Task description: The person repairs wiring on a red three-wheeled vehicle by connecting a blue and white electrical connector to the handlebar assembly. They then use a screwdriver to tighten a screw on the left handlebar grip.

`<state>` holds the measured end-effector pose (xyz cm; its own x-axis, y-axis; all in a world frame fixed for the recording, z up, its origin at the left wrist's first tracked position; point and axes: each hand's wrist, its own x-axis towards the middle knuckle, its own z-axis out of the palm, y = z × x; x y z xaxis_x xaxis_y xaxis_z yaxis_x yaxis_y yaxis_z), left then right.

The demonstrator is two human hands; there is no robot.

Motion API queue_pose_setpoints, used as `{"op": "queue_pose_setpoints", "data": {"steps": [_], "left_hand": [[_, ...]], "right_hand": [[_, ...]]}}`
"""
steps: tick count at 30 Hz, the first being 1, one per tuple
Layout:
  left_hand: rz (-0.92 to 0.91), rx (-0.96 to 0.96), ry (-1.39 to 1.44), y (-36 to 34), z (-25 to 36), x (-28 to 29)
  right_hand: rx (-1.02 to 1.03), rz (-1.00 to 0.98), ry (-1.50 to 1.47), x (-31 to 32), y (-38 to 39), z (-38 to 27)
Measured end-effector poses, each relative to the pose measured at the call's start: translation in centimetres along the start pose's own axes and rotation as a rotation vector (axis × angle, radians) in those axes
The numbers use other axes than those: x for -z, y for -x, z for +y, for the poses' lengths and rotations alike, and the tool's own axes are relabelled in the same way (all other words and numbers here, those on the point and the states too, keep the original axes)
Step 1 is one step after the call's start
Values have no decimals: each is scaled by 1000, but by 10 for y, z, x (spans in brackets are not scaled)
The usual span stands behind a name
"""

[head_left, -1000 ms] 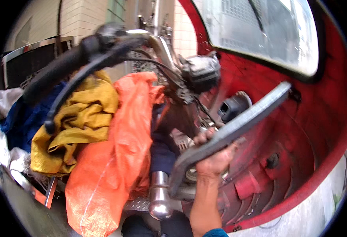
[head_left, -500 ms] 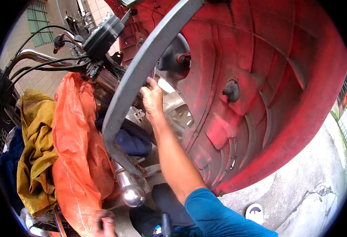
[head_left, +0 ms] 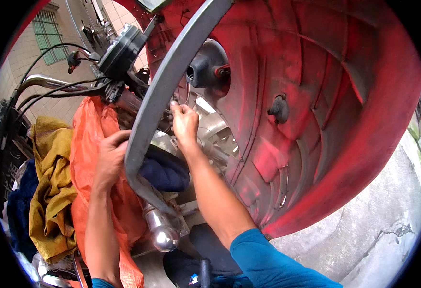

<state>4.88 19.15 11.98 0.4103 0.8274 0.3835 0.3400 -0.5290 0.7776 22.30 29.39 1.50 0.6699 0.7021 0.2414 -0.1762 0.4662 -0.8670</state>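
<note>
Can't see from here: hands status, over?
Left hand at curved grey bar, contact unclear. Right hand near black housing, grip unclear. Bar crosses view between hands.

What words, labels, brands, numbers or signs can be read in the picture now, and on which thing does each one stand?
No text can be read.
Small blue-and-white mark near the bottom edge: too small.
Pale marks by the left edge: too blurred to call letters.
Grey bar, orange sack, red panel: no lettering visible.
</note>
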Motion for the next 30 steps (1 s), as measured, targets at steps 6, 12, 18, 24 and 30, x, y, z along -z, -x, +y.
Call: {"op": "queue_pose_setpoints", "data": {"steps": [6,12,18,24,30], "left_hand": [[-314,55,-246,-51,-53,-12],[57,-299,-562,-59,-33,-40],[-75,-210,-383,-82,-58,-34],[-174,-163,178,-101,-49,-42],[-265,-358,-71,-114,-59,-30]], "right_hand": [[287,-161,-103,4,8,11],[245,-88,-49,5,1,3],[116,-154,-279,1,0,12],[198,-170,-380,5,8,12],[214,-200,-390,4,16,11]]}}
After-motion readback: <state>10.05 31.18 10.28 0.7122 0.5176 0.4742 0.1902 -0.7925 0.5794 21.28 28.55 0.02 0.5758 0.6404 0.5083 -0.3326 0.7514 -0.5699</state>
